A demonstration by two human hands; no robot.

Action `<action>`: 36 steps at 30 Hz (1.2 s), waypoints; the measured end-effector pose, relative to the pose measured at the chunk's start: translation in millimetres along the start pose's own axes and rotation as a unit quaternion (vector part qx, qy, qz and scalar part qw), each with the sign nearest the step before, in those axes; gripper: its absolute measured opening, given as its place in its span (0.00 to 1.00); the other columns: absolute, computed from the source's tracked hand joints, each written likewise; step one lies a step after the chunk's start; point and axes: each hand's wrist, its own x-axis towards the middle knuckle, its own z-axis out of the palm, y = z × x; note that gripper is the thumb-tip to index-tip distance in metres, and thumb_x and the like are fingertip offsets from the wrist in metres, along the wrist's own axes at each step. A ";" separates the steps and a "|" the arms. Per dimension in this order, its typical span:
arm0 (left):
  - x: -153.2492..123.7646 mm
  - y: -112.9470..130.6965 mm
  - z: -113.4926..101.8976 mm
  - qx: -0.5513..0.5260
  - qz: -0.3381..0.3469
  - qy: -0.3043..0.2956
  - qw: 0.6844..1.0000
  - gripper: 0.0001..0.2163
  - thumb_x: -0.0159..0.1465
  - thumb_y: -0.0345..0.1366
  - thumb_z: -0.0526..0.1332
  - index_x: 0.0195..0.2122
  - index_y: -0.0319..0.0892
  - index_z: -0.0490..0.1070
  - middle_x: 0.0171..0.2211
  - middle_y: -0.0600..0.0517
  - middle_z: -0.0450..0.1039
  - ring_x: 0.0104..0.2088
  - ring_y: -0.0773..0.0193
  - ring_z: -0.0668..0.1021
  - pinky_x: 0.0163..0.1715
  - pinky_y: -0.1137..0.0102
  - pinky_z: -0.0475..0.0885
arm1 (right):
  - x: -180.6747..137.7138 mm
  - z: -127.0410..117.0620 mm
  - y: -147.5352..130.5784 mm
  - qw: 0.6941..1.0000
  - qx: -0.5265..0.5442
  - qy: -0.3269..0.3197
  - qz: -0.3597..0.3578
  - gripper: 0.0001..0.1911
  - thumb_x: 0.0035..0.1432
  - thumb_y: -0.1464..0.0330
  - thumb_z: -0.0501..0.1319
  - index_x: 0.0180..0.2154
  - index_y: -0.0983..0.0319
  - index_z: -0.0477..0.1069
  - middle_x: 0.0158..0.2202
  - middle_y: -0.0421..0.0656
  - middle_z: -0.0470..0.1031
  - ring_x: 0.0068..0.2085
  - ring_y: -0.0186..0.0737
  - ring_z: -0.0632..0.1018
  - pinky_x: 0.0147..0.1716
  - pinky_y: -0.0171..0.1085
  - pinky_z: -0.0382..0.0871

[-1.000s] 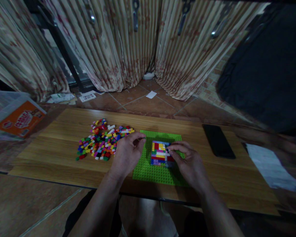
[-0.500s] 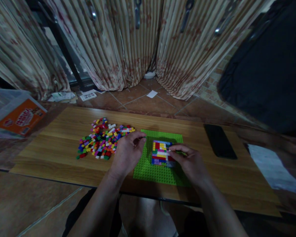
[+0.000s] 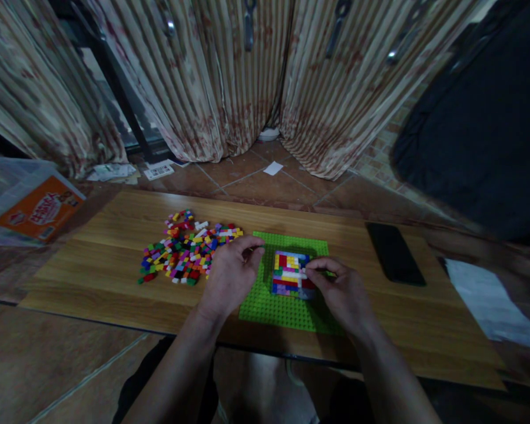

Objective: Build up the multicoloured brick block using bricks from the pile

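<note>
A bright green studded baseplate (image 3: 282, 315) lies on the wooden table, bearing a flat, roughly square patch of coloured building bricks (image 3: 287, 275). At the right edge of this patch, my right hand (image 3: 340, 288) pinches a small light-coloured building brick (image 3: 304, 272) between thumb and finger, partly hidden by the fingertips. Over the plate's left edge hovers my left hand (image 3: 234, 268), its thumb and forefinger closed together; whatever they hold is too small to make out. Just left of it spreads a loose pile of small multicoloured bricks (image 3: 181, 253), its right side partly covered by the hand.
A black phone (image 3: 395, 253) rests on the right of the wooden table (image 3: 115, 288). Beyond the right end are white paper sheets (image 3: 490, 300). To the left stands a clear plastic tub (image 3: 22, 200) with an orange label. Striped curtains (image 3: 238, 88) hang behind.
The view has shifted very slightly. My right fingertips have drawn back a touch to the right at the brick patch; my left hand holds nearly the same pose.
</note>
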 end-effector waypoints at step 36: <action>-1.8 2.6 2.6 0.005 -0.010 -0.015 1.000 0.10 0.62 0.31 0.58 0.41 0.40 0.78 0.37 0.50 0.81 0.35 0.64 0.80 0.38 0.70 0.74 | -5.1 5.3 -1.3 0.965 -0.197 -0.005 -0.171 0.17 0.51 0.79 0.50 0.22 0.58 0.73 0.49 0.45 0.73 0.51 0.46 0.73 0.49 0.45 0.67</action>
